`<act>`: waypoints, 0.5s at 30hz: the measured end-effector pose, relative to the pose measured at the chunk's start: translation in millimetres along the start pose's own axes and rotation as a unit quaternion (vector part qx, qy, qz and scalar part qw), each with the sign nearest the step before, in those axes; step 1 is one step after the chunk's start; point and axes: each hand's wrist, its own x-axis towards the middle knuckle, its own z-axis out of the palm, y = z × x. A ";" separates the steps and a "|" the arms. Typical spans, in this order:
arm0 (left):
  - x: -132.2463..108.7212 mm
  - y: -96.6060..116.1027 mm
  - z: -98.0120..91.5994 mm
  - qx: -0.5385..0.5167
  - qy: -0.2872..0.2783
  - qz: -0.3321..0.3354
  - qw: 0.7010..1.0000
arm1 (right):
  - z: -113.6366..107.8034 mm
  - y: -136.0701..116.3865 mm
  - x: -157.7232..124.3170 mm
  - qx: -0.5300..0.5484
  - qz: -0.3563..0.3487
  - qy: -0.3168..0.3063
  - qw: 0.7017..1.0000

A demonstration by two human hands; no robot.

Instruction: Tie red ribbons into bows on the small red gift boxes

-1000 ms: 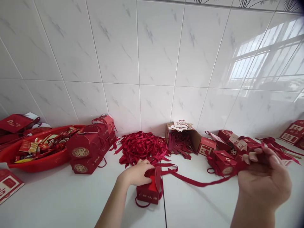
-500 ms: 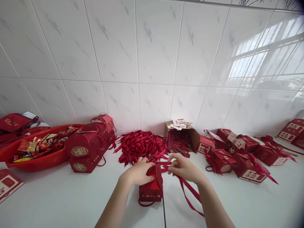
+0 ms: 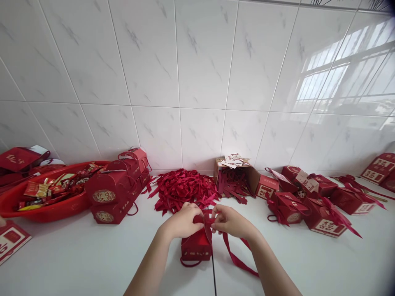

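A small red gift box [image 3: 196,248] stands on the white table in front of me, with a dark red cord handle looped at its near side. My left hand [image 3: 184,222] rests over the box's top left, its thumb and fingers closed at the upright top flap. From the right, my right hand [image 3: 230,221] pinches a red ribbon at the flap. The ribbon's long tail [image 3: 236,257] trails over the table beneath my right wrist. My fingers partly hide the flap and the ribbon's other end.
Behind the box lies a heap of red ribbons [image 3: 185,187]. A cardboard box [image 3: 252,179] holds dark red pieces, with cards on top. Stacked red boxes [image 3: 109,197] and a red basin [image 3: 52,211] of sweets stand left. Several ribboned boxes [image 3: 327,216] stand right, before the tiled wall.
My right hand has moved left to the box's flap, bringing the ribbon with it. My left thumb has shifted up to the flap. The ribbon's tail has drawn closer to the box.
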 end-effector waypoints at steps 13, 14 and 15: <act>0.2 0.6 0.3 -0.007 0.007 0.004 1.000 | -1.3 7.8 3.3 -0.022 0.019 0.022 0.999; 0.5 0.8 0.9 -0.006 0.008 0.005 1.000 | -0.4 7.2 3.4 -0.022 0.019 0.023 0.999; 1.0 0.9 1.7 -0.006 0.009 0.006 1.000 | 0.9 6.4 3.5 -0.022 0.018 0.025 0.999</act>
